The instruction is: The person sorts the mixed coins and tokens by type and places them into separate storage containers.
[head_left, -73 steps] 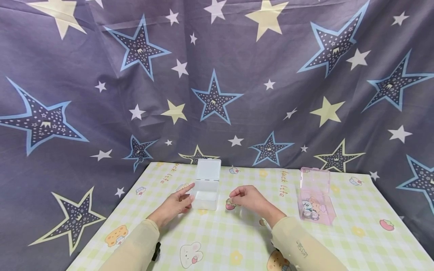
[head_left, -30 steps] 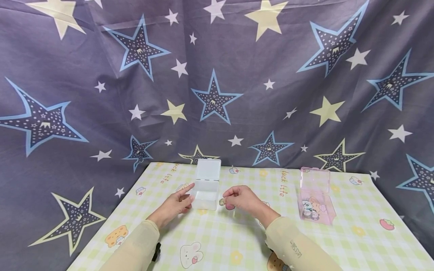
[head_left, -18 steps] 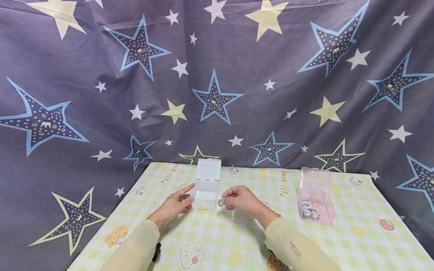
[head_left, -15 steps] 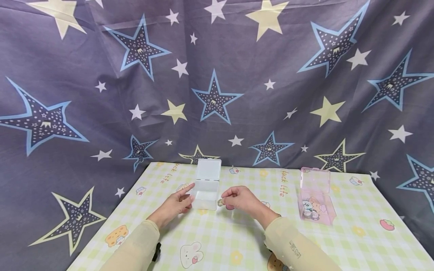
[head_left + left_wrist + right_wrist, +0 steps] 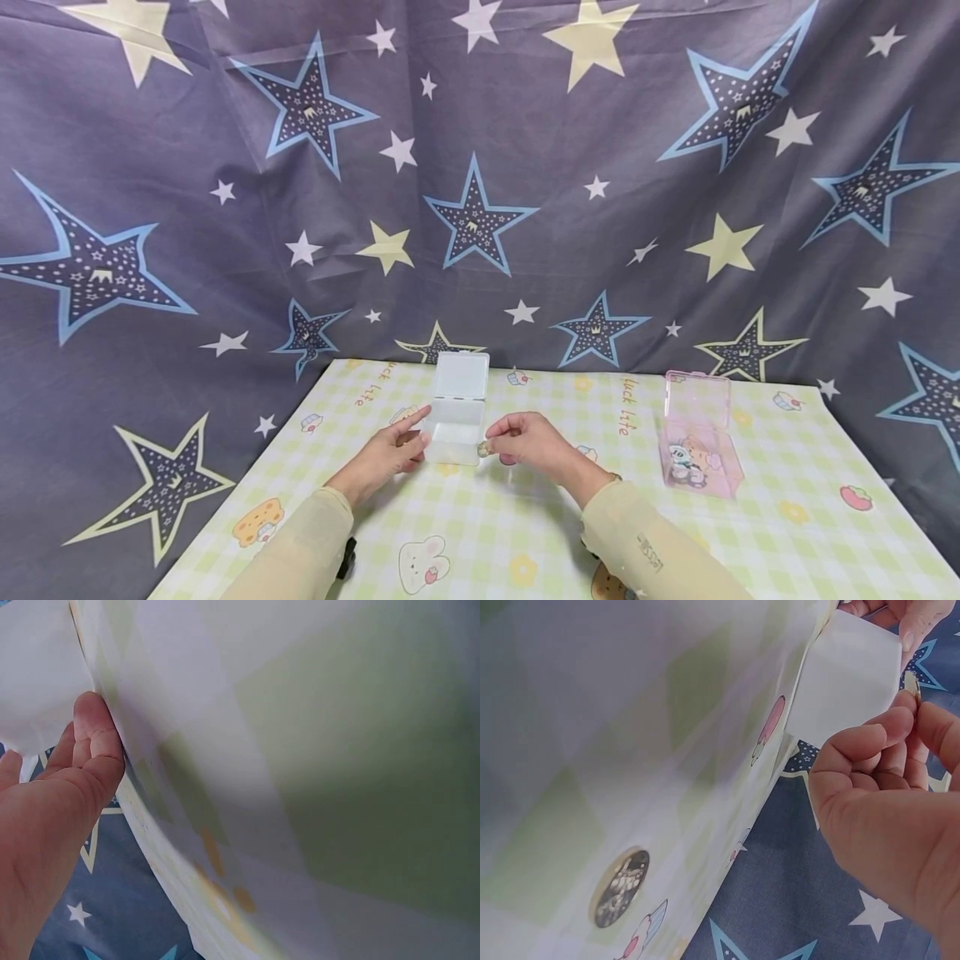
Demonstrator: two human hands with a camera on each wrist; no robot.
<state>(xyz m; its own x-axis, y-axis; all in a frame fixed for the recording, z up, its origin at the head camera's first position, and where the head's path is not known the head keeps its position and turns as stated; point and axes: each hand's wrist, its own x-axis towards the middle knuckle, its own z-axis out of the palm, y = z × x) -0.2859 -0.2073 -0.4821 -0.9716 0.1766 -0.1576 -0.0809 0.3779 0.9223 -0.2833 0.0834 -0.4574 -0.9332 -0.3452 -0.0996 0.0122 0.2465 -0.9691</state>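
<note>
My right hand [image 5: 528,446] pinches a small gold-rimmed coin [image 5: 483,449] between thumb and fingertips, at the right front corner of a white plastic box [image 5: 452,452]. The box's lid [image 5: 461,376] stands raised at the back. Against the box's left side, the nearly straight fingers of my left hand [image 5: 386,458] rest, with the thumb near the front. In the right wrist view the held coin [image 5: 912,682] appears edge-on beside the box [image 5: 847,675]. Another coin [image 5: 621,889], gold-rimmed with a dark picture, lies on the cloth near my right wrist.
A translucent pink box [image 5: 697,458] with its lid up and cartoon figures on it stands to the right. The tablecloth [image 5: 465,533] is green-checked with printed cartoons. Behind the table hangs a dark star-patterned curtain [image 5: 525,267].
My right hand has moved left with the coin, from over the printed strawberry to the box's right front corner. My left hand and both boxes have stayed put.
</note>
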